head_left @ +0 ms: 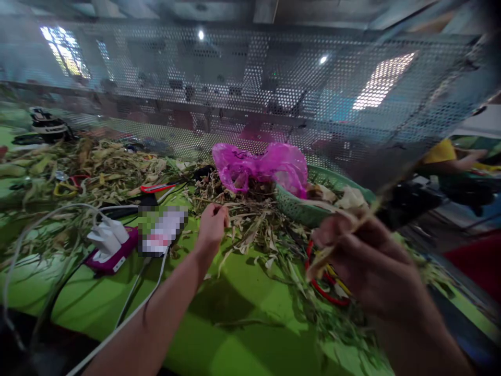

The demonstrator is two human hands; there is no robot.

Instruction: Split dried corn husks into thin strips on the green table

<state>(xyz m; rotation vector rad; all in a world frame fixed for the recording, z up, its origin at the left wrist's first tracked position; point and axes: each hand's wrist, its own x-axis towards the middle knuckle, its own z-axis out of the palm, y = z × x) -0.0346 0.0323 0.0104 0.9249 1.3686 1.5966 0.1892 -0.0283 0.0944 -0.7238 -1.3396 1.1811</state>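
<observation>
Above green table (235,318): left hand (213,223) outstretched, pinched on stalks (227,215); right hand (366,263) around strip (358,222).

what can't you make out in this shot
Head view only:
1. Left hand: fingertips buried in the dry leaves, grip unclear.
2. Right hand and the dry strip it pinches: motion-blurred.
3. Flat object beside the white plugs: pixelated.
4. Green basket contents: covered by the pink bag.

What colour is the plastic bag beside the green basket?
The plastic bag is translucent magenta pink; the head view shows it best.
</observation>
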